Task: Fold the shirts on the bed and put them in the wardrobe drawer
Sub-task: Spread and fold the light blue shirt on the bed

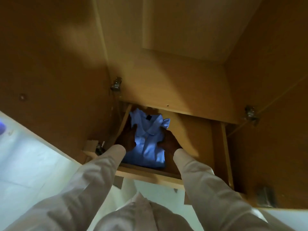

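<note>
The left hand [129,136] and right hand [168,141] each gripped a side of the folded shirt [147,144], inside the open drawer [150,176], toward its left.

Folded shirt [146,145] lying in the left half of the drawer [150,177], left hand [129,136] gripping its left edge, right hand [168,141] its right edge, left hinge [116,83] behind the drawer's left corner, right hinge [251,114] behind its right corner

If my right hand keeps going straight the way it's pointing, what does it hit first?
Probably the drawer floor or back wall. The right hand grips the blue shirt and angles down into the drawer. Depth is unclear.
</note>
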{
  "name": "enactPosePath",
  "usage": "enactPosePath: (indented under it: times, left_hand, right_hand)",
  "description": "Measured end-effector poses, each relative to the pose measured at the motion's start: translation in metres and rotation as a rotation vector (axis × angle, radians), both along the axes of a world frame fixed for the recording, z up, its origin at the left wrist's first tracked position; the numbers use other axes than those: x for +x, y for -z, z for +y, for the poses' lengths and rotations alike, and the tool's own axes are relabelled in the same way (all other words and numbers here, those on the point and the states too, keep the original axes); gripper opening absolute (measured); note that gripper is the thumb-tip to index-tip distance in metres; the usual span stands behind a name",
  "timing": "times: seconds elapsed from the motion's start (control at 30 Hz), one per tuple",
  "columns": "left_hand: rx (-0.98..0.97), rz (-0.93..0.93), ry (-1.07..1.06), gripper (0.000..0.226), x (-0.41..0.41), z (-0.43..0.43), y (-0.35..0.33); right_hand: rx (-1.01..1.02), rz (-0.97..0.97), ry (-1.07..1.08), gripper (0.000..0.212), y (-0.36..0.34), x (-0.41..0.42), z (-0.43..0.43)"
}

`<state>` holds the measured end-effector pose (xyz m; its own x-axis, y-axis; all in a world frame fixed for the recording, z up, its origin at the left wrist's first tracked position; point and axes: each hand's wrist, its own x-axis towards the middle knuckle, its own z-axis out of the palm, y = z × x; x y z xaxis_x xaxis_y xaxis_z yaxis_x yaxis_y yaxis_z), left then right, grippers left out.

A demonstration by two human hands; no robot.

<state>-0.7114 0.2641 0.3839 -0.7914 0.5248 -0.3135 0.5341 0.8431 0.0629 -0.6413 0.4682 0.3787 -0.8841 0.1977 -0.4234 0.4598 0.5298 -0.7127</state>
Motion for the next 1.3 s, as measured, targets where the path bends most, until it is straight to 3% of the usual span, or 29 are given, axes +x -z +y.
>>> enactPosePath:
  times: [0.1,0.23,0.43,0.6,0.77,0.9,1.0,1.13,1.3]
  left_hand:
    - [-0.126,-0.066,-0.035,0.081,0.013,0.011,0.001]
    - [-0.178,-0.233,0.026,0.069,0.028,0.010,0.020]
    - [-0.046,-0.393,-0.009,0.046,0.029,0.000,0.033]
    - [-0.010,-0.392,-0.059,0.048,0.032,0.006,0.028]
    - [0.374,-0.389,-0.127,0.044,0.040,0.020,0.031]
    - [0.703,-0.379,-0.010,0.021,0.086,0.045,-0.015]
    - [0.846,-0.473,0.110,0.024,0.128,0.050,-0.028]
    - [0.837,-0.612,0.369,0.021,0.185,0.030,-0.027]
    - [0.545,-0.769,0.550,0.017,0.253,-0.020,0.001]
  right_hand:
    - [0.308,-0.113,-0.073,0.087,0.010,0.010,-0.006]
    - [0.476,-0.138,-0.400,0.081,0.031,0.028,-0.019]
    - [0.569,-0.169,-0.411,0.078,0.043,0.041,-0.033]
    - [0.424,-0.131,-0.407,0.084,0.036,0.045,-0.021]
    - [0.167,0.028,-0.019,0.070,0.009,0.084,-0.011]
    - [0.195,0.185,0.271,0.055,-0.024,0.137,-0.023]
    - [0.258,0.311,0.552,0.043,-0.039,0.192,-0.048]
    - [0.252,0.422,0.983,0.029,-0.036,0.277,-0.106]
    - [0.131,0.323,1.348,0.021,-0.010,0.374,-0.208]
